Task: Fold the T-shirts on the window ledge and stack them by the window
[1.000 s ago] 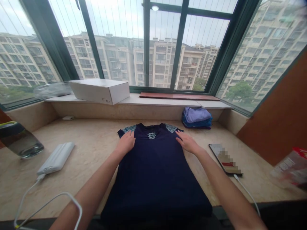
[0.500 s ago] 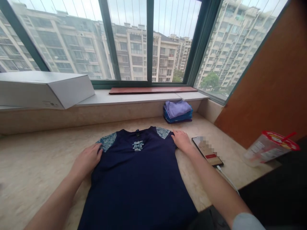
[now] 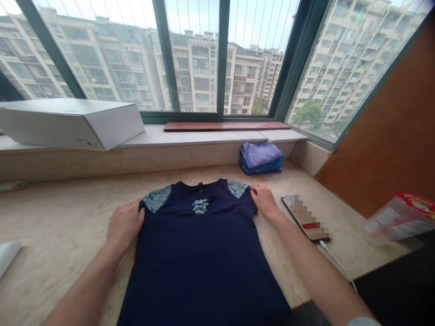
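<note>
A navy short-sleeved T-shirt (image 3: 204, 258) lies spread face up, its neckline towards the window. Patterned blue-white panels cover its shoulders, and small patterned bows (image 3: 200, 206) sit below the neckline. At the left sleeve's dark hem is my left hand (image 3: 125, 222), closed with its fingertips on the edge of the cloth. My right hand (image 3: 264, 200) pinches the right sleeve's outer edge. The shirt's lower end runs out of the bottom of the view.
Folded clothes (image 3: 261, 157), lilac on top of blue, lie against the sill. A phone (image 3: 306, 219) with a white cable (image 3: 336, 262) is right of my right arm. Beyond it stands a clear plastic cup (image 3: 397, 219) with a red lid. A white box (image 3: 71, 122) rests on the sill.
My view has turned slightly left, so the scene sits further right. My left hand has shifted outward from the patterned panel to the sleeve's hem. My right hand stays at its sleeve.
</note>
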### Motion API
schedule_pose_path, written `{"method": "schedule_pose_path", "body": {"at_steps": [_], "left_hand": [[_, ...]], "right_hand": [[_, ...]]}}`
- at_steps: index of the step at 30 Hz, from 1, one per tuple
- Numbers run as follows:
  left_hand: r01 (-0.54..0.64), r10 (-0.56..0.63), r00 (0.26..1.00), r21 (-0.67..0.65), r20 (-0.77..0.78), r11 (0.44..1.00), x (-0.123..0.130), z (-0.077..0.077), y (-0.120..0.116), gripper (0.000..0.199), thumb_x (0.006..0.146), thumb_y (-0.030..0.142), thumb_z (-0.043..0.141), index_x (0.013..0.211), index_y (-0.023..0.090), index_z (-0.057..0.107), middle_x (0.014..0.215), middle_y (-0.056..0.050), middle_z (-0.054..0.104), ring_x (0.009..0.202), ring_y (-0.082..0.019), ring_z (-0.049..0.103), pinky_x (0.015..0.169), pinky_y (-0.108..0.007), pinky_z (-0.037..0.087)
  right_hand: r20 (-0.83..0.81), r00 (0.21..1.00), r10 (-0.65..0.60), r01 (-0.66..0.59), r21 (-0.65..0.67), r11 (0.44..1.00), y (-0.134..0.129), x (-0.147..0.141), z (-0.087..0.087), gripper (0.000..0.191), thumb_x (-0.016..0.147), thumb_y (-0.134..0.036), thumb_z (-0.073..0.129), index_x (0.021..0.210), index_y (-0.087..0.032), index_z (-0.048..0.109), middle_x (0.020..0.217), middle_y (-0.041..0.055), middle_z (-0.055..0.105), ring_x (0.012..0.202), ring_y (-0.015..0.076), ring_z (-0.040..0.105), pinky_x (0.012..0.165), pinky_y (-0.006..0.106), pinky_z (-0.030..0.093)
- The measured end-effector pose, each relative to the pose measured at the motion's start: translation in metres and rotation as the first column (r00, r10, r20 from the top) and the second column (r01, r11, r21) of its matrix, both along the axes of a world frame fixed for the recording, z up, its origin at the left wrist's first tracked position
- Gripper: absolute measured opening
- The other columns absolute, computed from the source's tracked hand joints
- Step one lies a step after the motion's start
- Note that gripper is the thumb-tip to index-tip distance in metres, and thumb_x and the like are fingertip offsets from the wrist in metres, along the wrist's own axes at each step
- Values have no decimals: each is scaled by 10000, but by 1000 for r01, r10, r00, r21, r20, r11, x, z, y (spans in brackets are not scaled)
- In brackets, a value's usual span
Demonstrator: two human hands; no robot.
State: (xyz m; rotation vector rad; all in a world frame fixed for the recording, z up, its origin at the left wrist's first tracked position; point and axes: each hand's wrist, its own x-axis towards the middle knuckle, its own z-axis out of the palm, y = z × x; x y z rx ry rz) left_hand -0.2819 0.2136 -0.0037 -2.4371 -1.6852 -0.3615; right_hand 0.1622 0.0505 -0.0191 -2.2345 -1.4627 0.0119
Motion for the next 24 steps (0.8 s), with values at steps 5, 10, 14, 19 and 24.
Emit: {"method": "schedule_pose_path", "body": {"at_steps": [5, 10, 14, 19, 24], "left_hand": [[10, 2, 905, -27, 426, 1000, 2, 2, 1, 481, 908, 373, 440, 1284, 146, 635, 1218, -178, 725, 1107, -343, 690, 988, -435, 519], [36, 88, 582, -134, 808, 990, 9, 3, -1, 561, 833, 444, 623, 1317, 160, 611, 1019, -107, 736, 877, -254, 717, 844, -381, 578], [209, 190, 208, -234, 959, 950, 18, 6, -8, 631, 820, 339, 716, 1397, 168, 524, 1001, -85, 717, 852, -201, 729, 727, -285, 587], [335, 355, 42, -348, 934, 876, 25, 8, -17, 645, 860, 175, 719, 1449, 185, 457, 1020, -97, 769, 838, -183, 758, 751, -284, 609], [348, 380, 91, -387, 921, 854, 26, 2, -19, 462, 802, 166, 790, 1234, 136, 628, 1060, -127, 796, 939, -236, 773, 840, -338, 621]], "right_hand": [[-199, 980, -7, 38, 156, 987, 2, 1, 5, 309, 966, -270, 466, 1059, -173, 744, 1091, 112, 734, 1011, 230, 693, 939, 354, 528], [-370, 924, 96, 1, 255, 967, 20, -10, 29, 357, 962, -389, 483, 1101, -166, 724, 993, 103, 768, 917, 233, 714, 873, 386, 574], [-473, 853, 222, -88, 289, 953, 39, -40, 47, 464, 980, -490, 485, 1227, -156, 692, 944, 91, 770, 859, 213, 723, 818, 366, 598], [-589, 636, 498, -318, 388, 865, 38, -72, 45, 536, 995, -559, 481, 1316, -170, 664, 1035, 110, 778, 975, 232, 730, 843, 377, 600], [-374, 788, 488, -396, 300, 868, 24, -86, 17, 495, 983, -543, 522, 1281, -195, 709, 1313, 142, 703, 1295, 306, 600, 1116, 496, 451]]}}
